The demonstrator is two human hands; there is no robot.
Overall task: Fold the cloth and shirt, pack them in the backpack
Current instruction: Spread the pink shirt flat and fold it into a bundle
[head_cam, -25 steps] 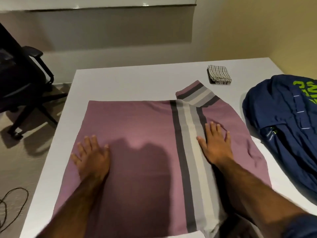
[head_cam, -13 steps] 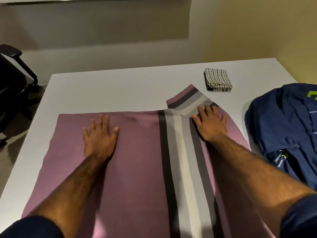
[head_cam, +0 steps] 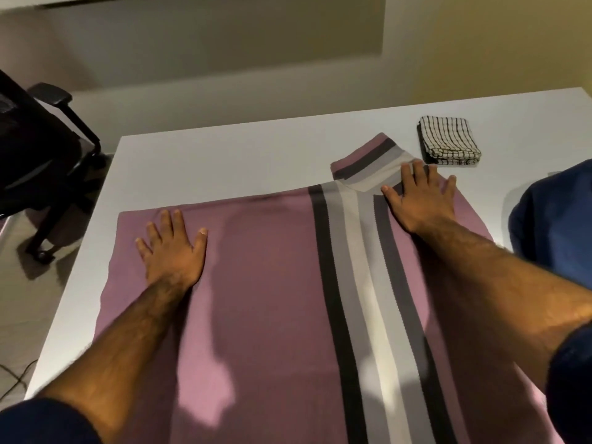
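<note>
A mauve shirt point(head_cam: 266, 309) with dark, grey and white stripes lies spread flat on the white table point(head_cam: 224, 161). Its striped sleeve point(head_cam: 368, 161) sticks out at the far edge. My left hand point(head_cam: 173, 248) presses flat on the shirt's far left part, fingers straight. My right hand point(head_cam: 419, 203) lies flat near the far right edge, fingertips touching the base of the sleeve. A folded checked cloth point(head_cam: 448, 145) sits on the table beyond the right hand. The blue backpack point(head_cam: 557, 225) lies at the right edge, partly cut off.
A black office chair point(head_cam: 35, 149) stands on the floor left of the table. A dark cable point(head_cam: 12, 379) lies on the floor at the lower left. A wall runs behind the table's far edge.
Both hands have slid away from me across the shirt toward its far edge, staying flat. The view has shifted, so the backpack now sits mostly out of frame.
</note>
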